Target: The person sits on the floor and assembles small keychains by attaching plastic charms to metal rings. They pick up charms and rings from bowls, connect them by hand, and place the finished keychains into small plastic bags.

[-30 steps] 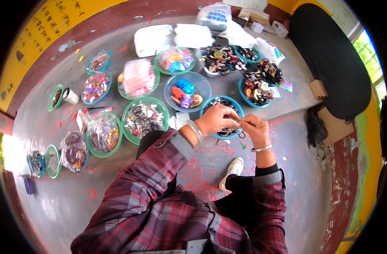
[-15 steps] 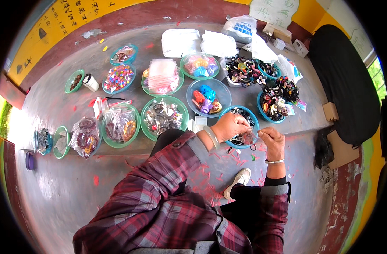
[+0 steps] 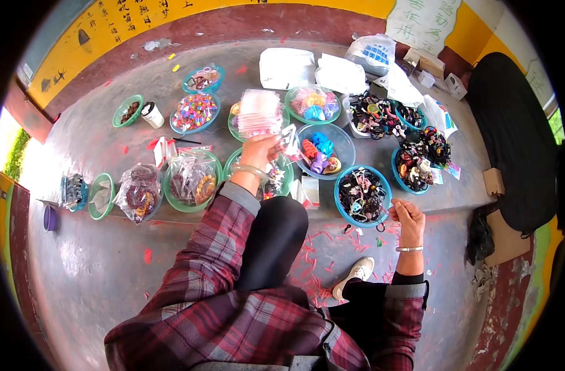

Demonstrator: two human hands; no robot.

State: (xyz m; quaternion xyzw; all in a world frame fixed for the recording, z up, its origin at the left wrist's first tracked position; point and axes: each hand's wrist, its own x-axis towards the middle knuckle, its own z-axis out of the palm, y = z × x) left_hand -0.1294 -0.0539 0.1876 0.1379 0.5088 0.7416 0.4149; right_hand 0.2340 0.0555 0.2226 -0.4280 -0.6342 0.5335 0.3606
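My left hand (image 3: 262, 153) has its fingers closed on a small clear plastic bag (image 3: 290, 142), above a green bowl (image 3: 288, 174) of small packaged trinkets, partly covered by that hand. What the bag holds is too blurred to tell. Beyond the hand, a stack of pink-tinted plastic bags (image 3: 260, 112) lies on another green bowl. My right hand (image 3: 410, 221) is at the right rim of a blue basket (image 3: 337, 207) of dark hair ties (image 3: 363, 193), its fingertips pinched together. Anything between them is too small to make out.
A clear bowl (image 3: 350, 162) holds bright scrunchies. Bowls of colourful beads (image 3: 194, 111), bagged hair ties (image 3: 137, 195) and dark accessories stand along the raised ledge. White bags (image 3: 287, 68) lie at the back. A black padded object (image 3: 511, 142) leans at the right. Red scraps litter the lower floor.
My hands were together over the blue basket with a clear packet between them. My left hand has moved left and away with a clear bag; my right hand stays by the basket.
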